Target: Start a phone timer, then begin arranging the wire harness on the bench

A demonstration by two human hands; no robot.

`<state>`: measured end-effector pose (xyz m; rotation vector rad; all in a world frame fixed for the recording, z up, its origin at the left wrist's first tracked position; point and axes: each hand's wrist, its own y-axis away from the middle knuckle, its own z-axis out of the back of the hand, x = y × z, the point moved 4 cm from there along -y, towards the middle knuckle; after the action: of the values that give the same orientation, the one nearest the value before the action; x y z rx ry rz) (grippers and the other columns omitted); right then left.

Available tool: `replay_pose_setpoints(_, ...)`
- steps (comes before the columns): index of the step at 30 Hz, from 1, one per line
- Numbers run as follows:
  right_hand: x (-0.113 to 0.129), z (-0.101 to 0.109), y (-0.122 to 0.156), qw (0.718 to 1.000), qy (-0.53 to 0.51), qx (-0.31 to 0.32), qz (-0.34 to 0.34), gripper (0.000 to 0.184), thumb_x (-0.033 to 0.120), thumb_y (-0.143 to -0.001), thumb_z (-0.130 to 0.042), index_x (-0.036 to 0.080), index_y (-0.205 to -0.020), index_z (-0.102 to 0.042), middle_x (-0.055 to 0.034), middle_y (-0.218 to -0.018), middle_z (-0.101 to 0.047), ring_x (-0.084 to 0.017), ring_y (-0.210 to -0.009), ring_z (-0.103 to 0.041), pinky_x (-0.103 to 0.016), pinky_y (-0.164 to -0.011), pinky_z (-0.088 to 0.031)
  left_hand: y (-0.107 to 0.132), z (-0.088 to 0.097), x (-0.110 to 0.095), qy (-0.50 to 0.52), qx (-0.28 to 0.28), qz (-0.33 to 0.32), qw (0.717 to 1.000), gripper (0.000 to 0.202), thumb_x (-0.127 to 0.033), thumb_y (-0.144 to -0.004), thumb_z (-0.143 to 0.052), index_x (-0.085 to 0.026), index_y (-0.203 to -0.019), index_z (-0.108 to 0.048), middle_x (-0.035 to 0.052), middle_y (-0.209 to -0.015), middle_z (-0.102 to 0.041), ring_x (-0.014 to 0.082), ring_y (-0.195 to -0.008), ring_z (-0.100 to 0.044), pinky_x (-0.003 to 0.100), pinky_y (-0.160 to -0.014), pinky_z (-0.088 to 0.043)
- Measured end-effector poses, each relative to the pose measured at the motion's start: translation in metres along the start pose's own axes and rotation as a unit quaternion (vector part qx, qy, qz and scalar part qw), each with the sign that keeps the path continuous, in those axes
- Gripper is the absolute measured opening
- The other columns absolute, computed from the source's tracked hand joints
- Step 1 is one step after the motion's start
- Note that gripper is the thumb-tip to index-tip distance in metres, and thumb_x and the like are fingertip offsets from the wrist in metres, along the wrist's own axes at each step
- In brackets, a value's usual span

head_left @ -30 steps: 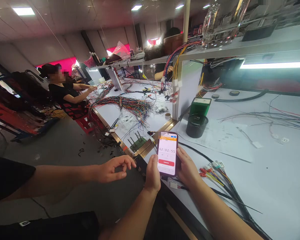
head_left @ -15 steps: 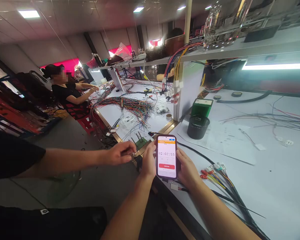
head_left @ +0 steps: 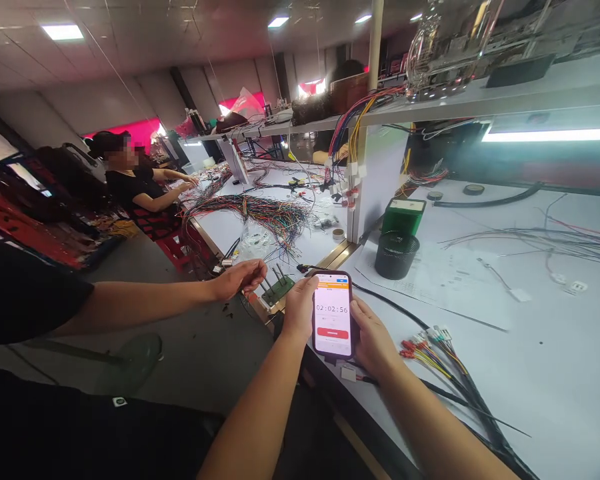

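A smartphone [head_left: 333, 317] is held upright between my two hands above the table's front edge, its lit screen showing a timer and a red button. My left hand [head_left: 300, 310] grips its left side, with the thumb at the upper edge of the screen. Along the right side my right hand [head_left: 376, 337] is closed on it, fingers partly hidden behind. Just right of my right hand lies a wire harness [head_left: 460, 373] with white and red connectors. A white connector [head_left: 349, 373] rests below the phone.
A co-worker's hand [head_left: 243, 279] reaches in from the left near a green block with metal pins [head_left: 279, 291]. A black mesh cup [head_left: 397, 255] and a green box [head_left: 405, 217] stand behind. Bundled wires [head_left: 260, 210] cover the far table, where another person [head_left: 145, 187] sits.
The phone's timer has gone from 02:02:55 to 02:02:56. My left thumb has moved up onto the screen's upper edge. The co-worker's hand has risen and drawn slightly left.
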<state>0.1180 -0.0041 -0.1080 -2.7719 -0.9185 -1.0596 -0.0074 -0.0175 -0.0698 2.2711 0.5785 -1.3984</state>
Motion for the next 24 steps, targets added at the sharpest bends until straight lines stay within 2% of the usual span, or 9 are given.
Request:
replay_pose_setpoints(7,0.001,-0.002,0.001,1.0,-0.011,-0.018,-0.004,0.052,0.043,-0.075,-0.076,0.025,-0.121,-0.06,-0.0054,-0.116,-0.067,-0.028,-0.101,-0.064,-0.042,-0.085,-0.053,0.007,0.006,0.003,0.003,-0.019,0.007,1.0,0.042,-0.054,-0.077,-0.066,-0.014,-0.091,-0.067,0.0061,-0.084,-0.07,0.017,-0.074,-0.066,0.022,-0.06,-0.046)
replay_pose_setpoints(12,0.004,-0.001,0.0,0.999,-0.022,-0.038,-0.006,0.049,0.043,-0.075,-0.076,0.022,-0.117,-0.061,-0.0067,-0.11,-0.069,-0.028,-0.097,-0.066,-0.041,-0.081,-0.055,0.018,0.017,0.014,-0.013,-0.027,0.031,0.999,0.053,-0.061,-0.077,-0.063,-0.012,-0.097,-0.067,0.0095,-0.088,-0.07,0.0196,-0.077,-0.066,0.023,-0.059,-0.046)
replay_pose_setpoints(18,0.004,0.001,-0.001,0.999,-0.024,-0.041,0.0,0.043,0.041,-0.074,-0.076,0.021,-0.11,-0.064,-0.006,-0.106,-0.07,-0.027,-0.093,-0.067,-0.04,-0.079,-0.056,0.027,0.024,0.027,-0.005,-0.012,0.022,1.0,0.045,-0.051,-0.079,-0.065,-0.012,-0.103,-0.067,0.0098,-0.094,-0.071,0.0231,-0.087,-0.066,0.029,-0.072,-0.05)
replay_pose_setpoints(24,0.003,0.003,-0.003,0.998,-0.035,-0.046,0.01,0.041,0.04,-0.072,-0.077,0.021,-0.106,-0.065,-0.0052,-0.101,-0.071,-0.026,-0.092,-0.067,-0.04,-0.08,-0.056,0.045,0.023,0.032,-0.033,0.031,-0.014,0.999,0.033,-0.036,-0.084,-0.06,-0.014,-0.107,-0.067,0.0082,-0.102,-0.071,0.0241,-0.095,-0.065,0.033,-0.083,-0.051)
